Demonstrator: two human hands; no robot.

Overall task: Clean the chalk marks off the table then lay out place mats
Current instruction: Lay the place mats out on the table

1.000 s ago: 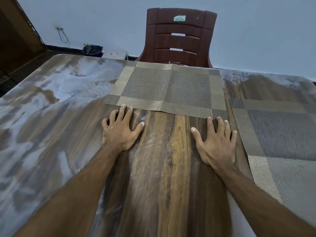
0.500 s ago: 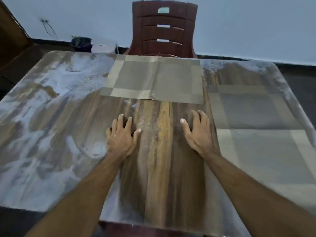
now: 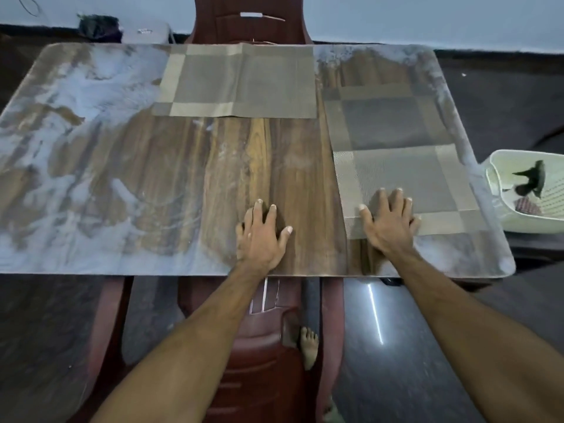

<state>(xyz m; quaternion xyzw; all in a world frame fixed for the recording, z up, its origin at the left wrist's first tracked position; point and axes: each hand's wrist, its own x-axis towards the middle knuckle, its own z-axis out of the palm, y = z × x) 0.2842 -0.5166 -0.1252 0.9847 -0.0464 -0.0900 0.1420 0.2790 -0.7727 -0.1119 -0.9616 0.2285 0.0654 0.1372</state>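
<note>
On the left of the frame I see the wooden table covered in smeary white chalk marks. They run from the upper left down to the near edge. In the top middle a place mat lies flat at the far edge of the table, right in front of a dark red chair. Below it, in the middle, the wood looks mostly wiped and brown.

The left hand lies flat on that brown wood near the bottom edge of the table. Its fingers are straight and spread, and it holds nothing.

To the right, the right hand lies flat too, fingers spread out. It presses on the near left corner of a second place mat, which lies down the right side of the table. The two hands are apart, with a strip of bare wood between them.

More chalk shows along the right edge and near right corner of the table. At the far right, just beside the table, sits a pale basket with something dark in it; I cannot tell what.

At the bottom middle, under the table, I see another red chair and a bare foot.
</note>
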